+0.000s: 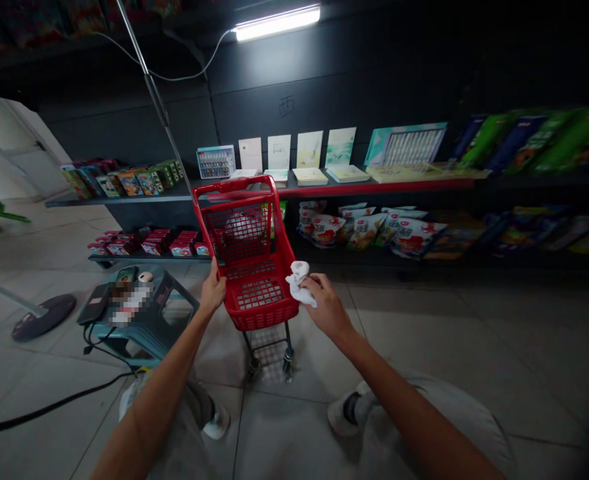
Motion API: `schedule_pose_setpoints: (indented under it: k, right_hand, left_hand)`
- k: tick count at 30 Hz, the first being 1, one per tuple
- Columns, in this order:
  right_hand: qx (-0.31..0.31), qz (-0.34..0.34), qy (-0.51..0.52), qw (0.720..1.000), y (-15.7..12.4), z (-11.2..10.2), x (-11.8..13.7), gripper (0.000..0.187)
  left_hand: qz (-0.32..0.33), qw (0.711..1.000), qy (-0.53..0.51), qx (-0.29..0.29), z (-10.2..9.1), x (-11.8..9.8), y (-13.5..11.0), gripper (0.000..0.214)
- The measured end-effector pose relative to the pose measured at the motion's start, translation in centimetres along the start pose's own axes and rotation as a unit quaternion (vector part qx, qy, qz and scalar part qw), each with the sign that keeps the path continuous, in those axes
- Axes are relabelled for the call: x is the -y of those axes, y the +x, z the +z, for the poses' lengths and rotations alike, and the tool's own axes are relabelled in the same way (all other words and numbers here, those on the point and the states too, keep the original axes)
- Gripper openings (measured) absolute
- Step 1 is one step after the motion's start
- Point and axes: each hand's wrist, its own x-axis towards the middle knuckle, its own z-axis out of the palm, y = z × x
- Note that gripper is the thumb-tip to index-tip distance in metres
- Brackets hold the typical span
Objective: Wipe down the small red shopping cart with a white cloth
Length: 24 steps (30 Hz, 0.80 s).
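A small red shopping cart [252, 253] stands on the tiled floor right in front of me. My left hand [213, 291] grips the left rim of its basket. My right hand [326, 305] is closed on a crumpled white cloth [298, 282], which it presses against the basket's right rim. A pale rounded object shows through the mesh at the back of the cart; I cannot make out what it is. My knees and shoes are at the bottom of the view.
A green plastic stool [155, 321] at the left carries phones and a cable. Dark shelves [324, 190] behind the cart hold cards, boxes and snack bags. A fan base [42, 317] and a metal pole [154, 100] stand at the left.
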Motion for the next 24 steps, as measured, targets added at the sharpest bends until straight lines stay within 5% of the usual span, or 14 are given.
schedule_pose_setpoints:
  k: [3,7,13,19,24]
  right_hand:
    - [-0.110,0.097,0.037,0.988,-0.7,1.3,-1.6,0.028]
    - [-0.227,0.288,0.104,0.924,-2.6,5.7,-3.6,0.032]
    - [-0.302,0.362,0.200,0.859,-5.0,13.1,-1.1,0.039]
    - [-0.247,0.385,0.281,0.844,-6.9,18.4,6.7,0.035]
    - [-0.196,0.372,0.343,0.840,-6.6,17.1,8.0,0.035]
  left_hand:
    - [-0.005,1.000,0.009,-0.007,1.2,-0.6,0.5,0.084]
    - [-0.019,0.999,0.039,-0.012,2.4,-1.5,0.7,0.082]
    - [-0.017,0.999,0.039,-0.016,3.0,-2.0,0.3,0.078]
    - [-0.015,0.999,0.044,-0.016,3.6,-1.8,0.2,0.077]
    - [-0.021,0.999,0.045,-0.021,3.2,-2.1,0.2,0.077]
